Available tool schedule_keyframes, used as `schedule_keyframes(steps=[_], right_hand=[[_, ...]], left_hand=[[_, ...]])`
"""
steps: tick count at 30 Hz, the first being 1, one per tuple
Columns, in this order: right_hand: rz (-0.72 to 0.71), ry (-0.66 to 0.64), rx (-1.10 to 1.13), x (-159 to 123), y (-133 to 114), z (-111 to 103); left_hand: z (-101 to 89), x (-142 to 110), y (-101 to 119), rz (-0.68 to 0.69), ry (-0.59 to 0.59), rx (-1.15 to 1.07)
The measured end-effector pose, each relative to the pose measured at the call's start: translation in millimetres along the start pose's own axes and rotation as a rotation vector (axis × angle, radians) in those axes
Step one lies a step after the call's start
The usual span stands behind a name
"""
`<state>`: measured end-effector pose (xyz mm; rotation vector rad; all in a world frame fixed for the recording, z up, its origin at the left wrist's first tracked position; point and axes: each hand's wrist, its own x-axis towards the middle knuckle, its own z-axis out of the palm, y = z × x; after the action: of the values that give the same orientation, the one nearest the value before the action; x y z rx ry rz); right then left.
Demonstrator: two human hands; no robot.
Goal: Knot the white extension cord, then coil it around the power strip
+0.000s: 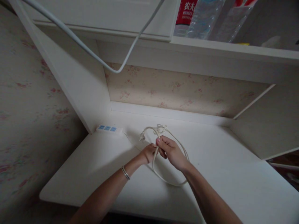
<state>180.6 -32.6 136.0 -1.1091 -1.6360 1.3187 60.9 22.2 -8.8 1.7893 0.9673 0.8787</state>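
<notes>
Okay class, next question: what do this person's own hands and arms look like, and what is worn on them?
The left hand and right hand are both without gloves, and no sleeve shows on either forearm. Just above the left hand sits a shiny silver bracelet, which looks like two slim bands side by side. The right wrist has nothing on it.

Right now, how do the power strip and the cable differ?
The power strip lies on the desk, clear of the fingers, while the cable is held by both the left hand and the right hand. The power strip is a straight bar; the cable is thin and curved into loops. The power strip has blue socket faces, whereas the cable is plain cream. Both are mostly pale.
</notes>
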Motion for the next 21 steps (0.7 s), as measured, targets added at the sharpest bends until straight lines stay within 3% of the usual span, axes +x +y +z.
schedule_keyframes(steps=[3,7,8,11,13,18,21], right_hand=[[-0.018,-0.001,0.102,22.9,23.7,30.6],[-0.008,0.006,0.168,41.1,50.9,56.8],[-0.009,0.000,0.168,44.0,56.1,61.3],[-0.009,-0.021,0.150,50.9,67.5,72.0],[-0.002,-0.032,0.138,55.4,72.8,77.5],[-0.035,-0.024,0.028,65.8,79.3,88.9],[-0.051,-0.044,-0.090,66.6,77.8,94.5]], left_hand=[[-12.3,-12.3,-1.7,-0.060,0.118,-0.045],[-43.1,-38.0,1.9,-0.127,0.219,-0.143],[-51.9,-44.5,5.0,-0.149,0.242,-0.211],[-75.9,-59.2,18.6,-0.260,0.380,-0.687],[-87.5,-63.4,27.0,-0.305,0.377,-0.781],[-98.5,-58.3,28.9,-0.323,0.458,-0.583],[-99.3,-52.6,22.5,-0.301,0.433,-0.494]])
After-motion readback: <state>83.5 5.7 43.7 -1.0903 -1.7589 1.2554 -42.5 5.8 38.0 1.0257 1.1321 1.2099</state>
